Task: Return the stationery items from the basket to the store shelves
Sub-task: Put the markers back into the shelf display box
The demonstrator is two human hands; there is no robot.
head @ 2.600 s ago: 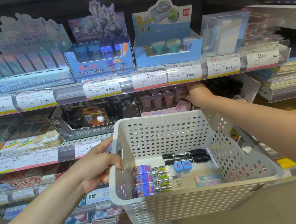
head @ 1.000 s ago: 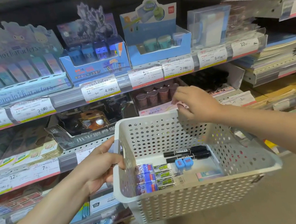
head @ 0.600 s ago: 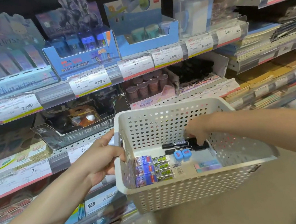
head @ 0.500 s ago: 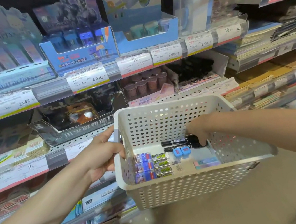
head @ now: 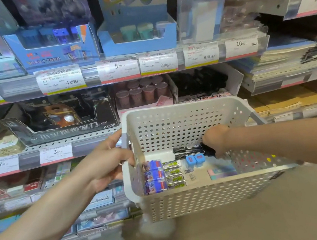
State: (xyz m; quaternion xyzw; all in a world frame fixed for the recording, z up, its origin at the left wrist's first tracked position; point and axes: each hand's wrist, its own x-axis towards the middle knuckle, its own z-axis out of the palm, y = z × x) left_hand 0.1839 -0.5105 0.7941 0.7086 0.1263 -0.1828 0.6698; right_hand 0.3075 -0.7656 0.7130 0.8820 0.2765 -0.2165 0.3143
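I hold a white perforated basket (head: 182,107) in front of the shelves, my left hand (head: 106,161) gripping its left rim. My right hand (head: 215,139) reaches down inside the basket, fingers curled over the right ends of two black markers (head: 187,149) lying at the back of the basket floor. Also in the basket are two small blue sharpeners (head: 195,160), three blue-purple packs (head: 154,175) with green-labelled refills (head: 174,175) beside them, and a pastel eraser (head: 221,172).
The shelf behind the basket carries a black sharpener display box (head: 63,120), pink-lidded cups (head: 142,93) and a white box of black items (head: 199,84). Above, blue display boxes (head: 137,40) stand over price labels (head: 118,68). Stacked notebooks (head: 286,56) fill the right shelves.
My right hand left the pink cups' shelf, dropped into the basket and settled on the black markers. The view has shifted right and closer; my left hand keeps its grip.
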